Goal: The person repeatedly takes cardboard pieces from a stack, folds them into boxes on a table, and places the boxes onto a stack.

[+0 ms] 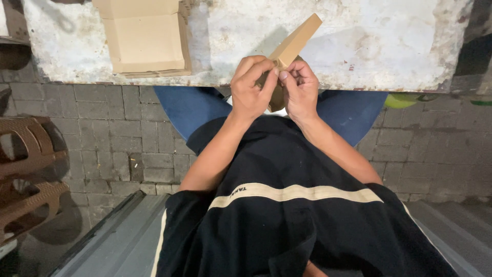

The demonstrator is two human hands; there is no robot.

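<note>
Gripping a folded cardboard piece [293, 43] — both hands, left [251, 87], right [300, 90]

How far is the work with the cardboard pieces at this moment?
Looks done: folded flat boxes lie stacked on the worn white table. In hand: left hand and right hand pinch one cardboard piece. Left: that piece is not yet on the stack.

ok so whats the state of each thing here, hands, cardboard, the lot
left hand: closed on the cardboard piece, fingers curled over its near end
right hand: pinching the same cardboard piece from the other side
cardboard piece: folded flat, held up at a tilt over the table edge
flat cardboard stack: lying flat on the table, untouched
table: white top, worn and stained
brown plastic stools: stacked on the paved floor
</note>
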